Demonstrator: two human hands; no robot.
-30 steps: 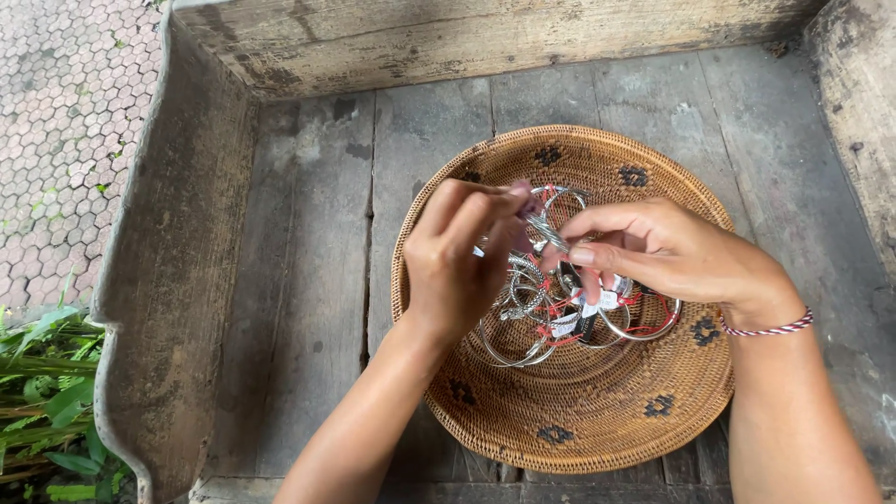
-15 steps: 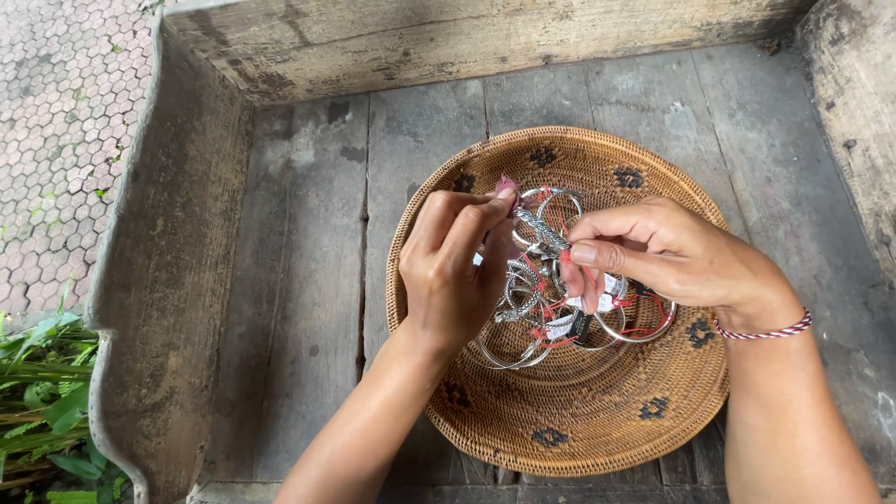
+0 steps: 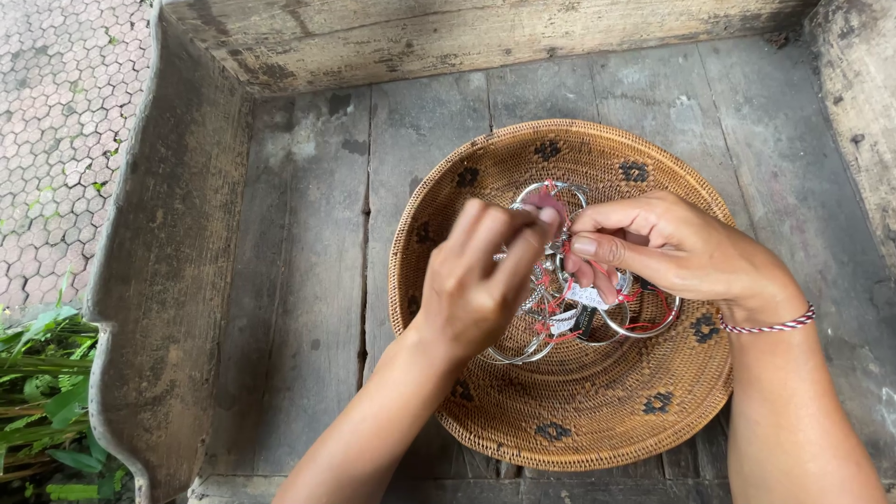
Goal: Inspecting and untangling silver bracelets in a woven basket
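A: Head view first. Left hand (image 3: 481, 280) raised over the woven basket (image 3: 569, 425), fingertips pinched shut on something small and pinkish at the top; blurred, so hard to name.

B: And the right hand (image 3: 667, 250)?

A: Closed too, thumb and forefinger nipping a silver bangle (image 3: 558, 245) between the two hands, just above the heap.

B: The rest?

A: Pile of silver bangles (image 3: 644, 322) with red strings and white tags lying in the basket's middle, basket resting on grey wooden boards (image 3: 308, 271).

B: How far along?

A: Judging by the heap, one piece in hand, most untouched in the basket. Nothing laid outside it.
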